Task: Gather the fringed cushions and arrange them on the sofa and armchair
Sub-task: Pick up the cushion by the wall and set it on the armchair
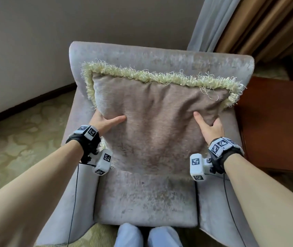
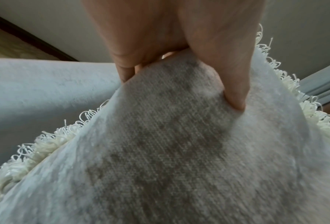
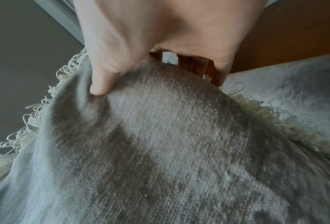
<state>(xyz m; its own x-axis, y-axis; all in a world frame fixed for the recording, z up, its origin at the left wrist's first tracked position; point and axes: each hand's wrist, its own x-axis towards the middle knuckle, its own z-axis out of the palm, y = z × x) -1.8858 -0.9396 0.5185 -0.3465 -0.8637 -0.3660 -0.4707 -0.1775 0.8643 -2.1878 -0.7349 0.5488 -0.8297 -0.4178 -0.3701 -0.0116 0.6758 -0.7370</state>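
Observation:
A taupe velvet cushion (image 1: 158, 122) with a pale cream fringe is held up over the seat of a grey armchair (image 1: 145, 200), in front of its backrest. My left hand (image 1: 104, 123) grips the cushion's left edge, thumb on the front face and fingers behind. My right hand (image 1: 211, 126) grips the right edge the same way. In the left wrist view the thumb presses into the cushion (image 2: 170, 144), and in the right wrist view the thumb dents the cushion (image 3: 160, 144) while fingers curl behind its fringed edge.
A dark wooden side table (image 1: 274, 122) stands against the armchair's right arm. Grey and brown curtains (image 1: 249, 24) hang at the back right. A plain wall (image 1: 35, 41) and patterned carpet (image 1: 17, 139) lie to the left. My knees (image 1: 147, 236) are at the seat's front edge.

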